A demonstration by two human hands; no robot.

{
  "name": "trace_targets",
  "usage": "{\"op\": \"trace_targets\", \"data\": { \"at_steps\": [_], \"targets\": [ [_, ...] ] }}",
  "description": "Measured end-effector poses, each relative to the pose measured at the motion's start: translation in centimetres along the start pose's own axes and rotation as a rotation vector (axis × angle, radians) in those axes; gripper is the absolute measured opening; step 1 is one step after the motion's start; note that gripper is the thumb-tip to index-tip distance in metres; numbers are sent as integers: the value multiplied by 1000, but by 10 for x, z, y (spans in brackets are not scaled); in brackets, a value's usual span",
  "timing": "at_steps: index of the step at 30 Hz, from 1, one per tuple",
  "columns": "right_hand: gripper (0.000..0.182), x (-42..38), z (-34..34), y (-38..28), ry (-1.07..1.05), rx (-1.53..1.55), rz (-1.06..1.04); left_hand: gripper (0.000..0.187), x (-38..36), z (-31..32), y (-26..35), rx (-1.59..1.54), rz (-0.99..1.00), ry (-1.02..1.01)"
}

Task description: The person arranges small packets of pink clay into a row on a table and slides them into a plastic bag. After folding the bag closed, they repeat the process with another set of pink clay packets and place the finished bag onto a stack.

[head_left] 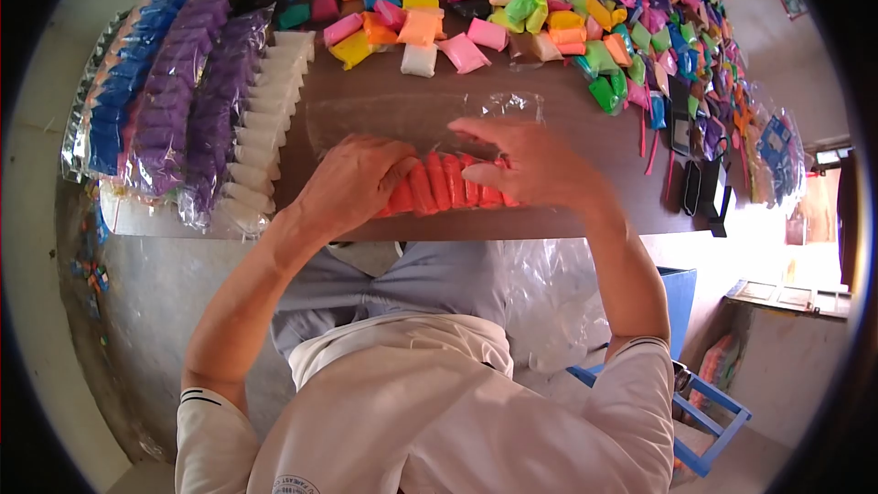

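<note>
A row of red packets lies side by side near the table's front edge. At its left end my left hand is closed, fingers bent down on the packets. My right hand is at the right end, its thumb by the packets and its index finger stretched out apart from the thumb. Part of the row is hidden beneath both hands. Flat on the table just behind them lies a clear plastic bag, its crinkled end to the right.
To the left stand long bagged rows of white packets, purple packets and blue packets. A heap of loose coloured packets covers the back and right. A black holder sits at the right edge, above a blue stool.
</note>
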State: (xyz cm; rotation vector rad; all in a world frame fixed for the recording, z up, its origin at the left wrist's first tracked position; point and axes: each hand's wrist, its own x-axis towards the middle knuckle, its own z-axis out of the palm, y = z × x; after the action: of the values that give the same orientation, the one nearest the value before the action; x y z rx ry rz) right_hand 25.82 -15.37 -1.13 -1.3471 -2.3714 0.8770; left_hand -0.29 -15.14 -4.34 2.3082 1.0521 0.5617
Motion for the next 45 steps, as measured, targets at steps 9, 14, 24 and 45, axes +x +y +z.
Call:
{"op": "trace_targets", "data": {
  "at_steps": [9,14,24,45],
  "targets": [
    [36,23,12,8,-260,67,-19,18,-1,4,-2,-32,31,35],
    [32,24,13,7,-190,61,-125,17,0,5,-2,5,39,21],
    [29,29,-2,7,-74,98,25,16,-1,9,-4,35,70,63],
    [18,71,-7,30,-61,-120,77,15,1,11,-2,65,91,61]
  ]
}}
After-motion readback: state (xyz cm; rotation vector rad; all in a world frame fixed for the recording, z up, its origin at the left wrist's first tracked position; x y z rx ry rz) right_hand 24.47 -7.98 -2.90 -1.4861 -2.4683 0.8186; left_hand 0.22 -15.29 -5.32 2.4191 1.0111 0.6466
